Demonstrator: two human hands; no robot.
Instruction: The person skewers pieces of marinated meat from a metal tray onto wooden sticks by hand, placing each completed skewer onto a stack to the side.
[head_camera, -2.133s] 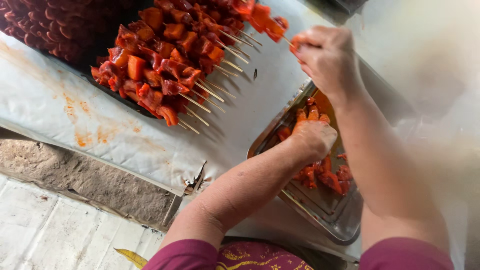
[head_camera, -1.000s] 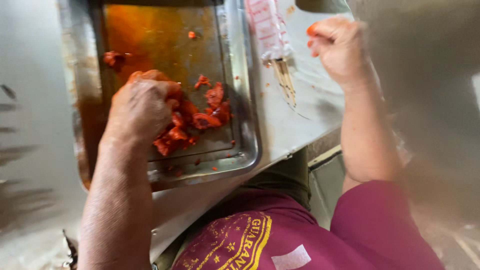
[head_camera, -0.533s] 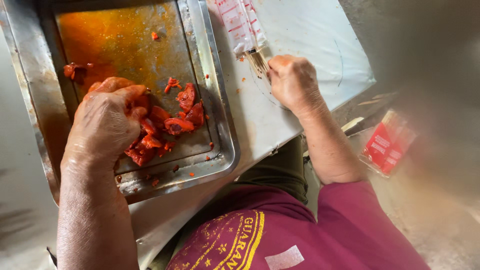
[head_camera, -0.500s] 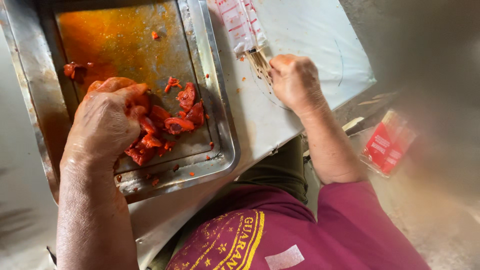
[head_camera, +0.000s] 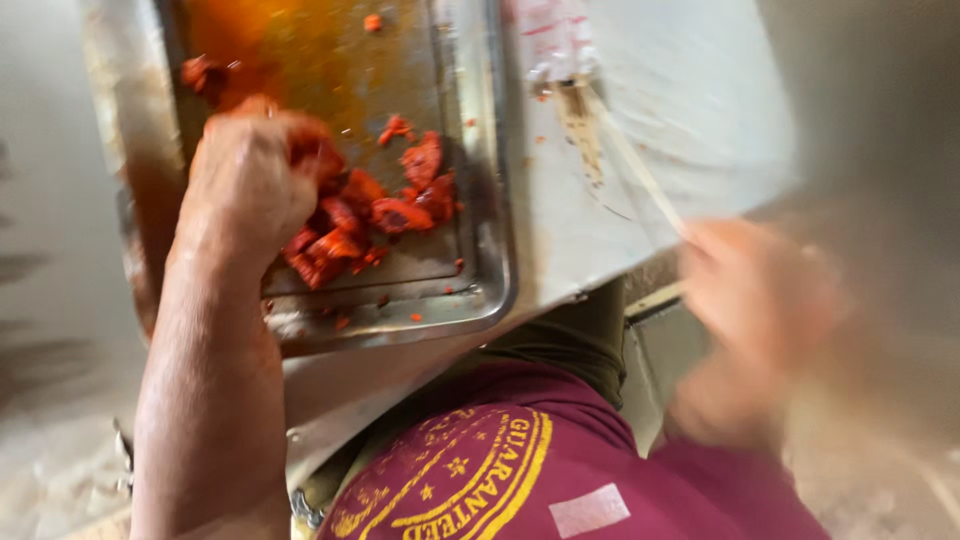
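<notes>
Left hand (head_camera: 250, 185) in red meat pieces (head_camera: 375, 215) — right hand (head_camera: 760, 300) blurred.

Rectangular steel tray (head_camera: 490, 200): upper floor bare, orange-smeared, open to reach. Red marinated meat chunks (head_camera: 385, 205) crowd the near end, left hand (head_camera: 250, 185) on them. Raised rim blocks sideways entry.

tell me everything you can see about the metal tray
The metal tray is a shallow rectangular pan of dull silver metal with a raised rim and rounded corners, lying flat on a pale surface. Orange marinade smears its floor. A small heap of red meat pieces sits near its close edge, with crumbs scattered about. The left hand rests in it, on the meat.
</notes>
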